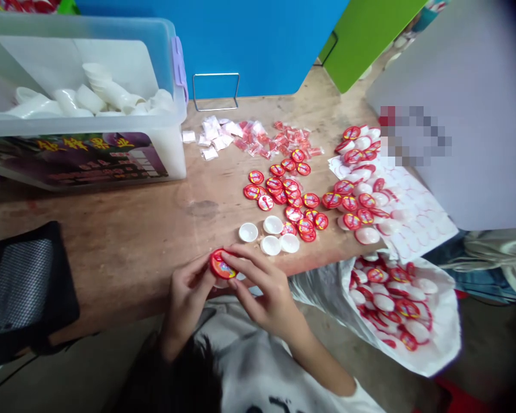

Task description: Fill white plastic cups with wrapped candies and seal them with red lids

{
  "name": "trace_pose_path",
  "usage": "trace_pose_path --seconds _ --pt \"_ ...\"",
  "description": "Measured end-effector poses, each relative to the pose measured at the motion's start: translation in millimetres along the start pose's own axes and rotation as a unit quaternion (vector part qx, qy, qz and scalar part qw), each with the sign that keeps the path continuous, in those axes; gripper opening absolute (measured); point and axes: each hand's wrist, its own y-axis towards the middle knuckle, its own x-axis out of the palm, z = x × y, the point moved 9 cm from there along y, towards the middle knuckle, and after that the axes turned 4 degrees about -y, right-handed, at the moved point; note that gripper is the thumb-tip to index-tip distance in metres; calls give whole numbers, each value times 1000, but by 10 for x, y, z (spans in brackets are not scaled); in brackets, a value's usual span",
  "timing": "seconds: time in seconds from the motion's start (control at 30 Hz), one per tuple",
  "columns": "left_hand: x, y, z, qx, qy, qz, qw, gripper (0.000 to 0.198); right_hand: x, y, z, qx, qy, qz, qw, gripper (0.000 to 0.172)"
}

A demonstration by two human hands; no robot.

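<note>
shirt point(245, 367) nearest; left hand point(187, 304), right hand point(262, 289) both pinching red lid point(221, 265) at rim, narrow firm grip; white cups point(272, 235) just ahead, red lids point(284, 198) beyond.

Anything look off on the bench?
One dark stain on the wooden bench, left of the red-labelled round cups; it breaks up the bare wood. Four plain white cups also stand out, showing no red label, unlike the cups around them.

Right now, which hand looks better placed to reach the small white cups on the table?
Probably the right hand: it sits nearer the small white cups, while the left hand lies farther off, cupping the red-labelled cup.
</note>
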Motion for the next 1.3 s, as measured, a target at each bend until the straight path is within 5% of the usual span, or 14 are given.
trace_pose_path --seconds 0.13,0.33,0.57,0.73,1.0,1.3 --pt "81 -60 -115 -49 -69 -34 996 41 -31 -103 -26 -4 -14 14 1000 53" --pt "131 -81 -143 -75 -136 -13 988 46 10 -177 -98 -29 -34 35 998 66" --pt "184 -157 44 -43 -133 -57 989 39 -32 -153 -73 -40 -23 87 995 54" --pt "80 -158 45 -37 -77 -5 996 38 -26 -84 -89 -58 -42 86 994 40" --pt "29 -181 55 -34 -70 34 996 30 3 -36 -129 -96 -57 25 993 41" --pt "192 -128 41 -83 -109 -9 991 30 -99 -67 -6 -38 60 118 990 35"
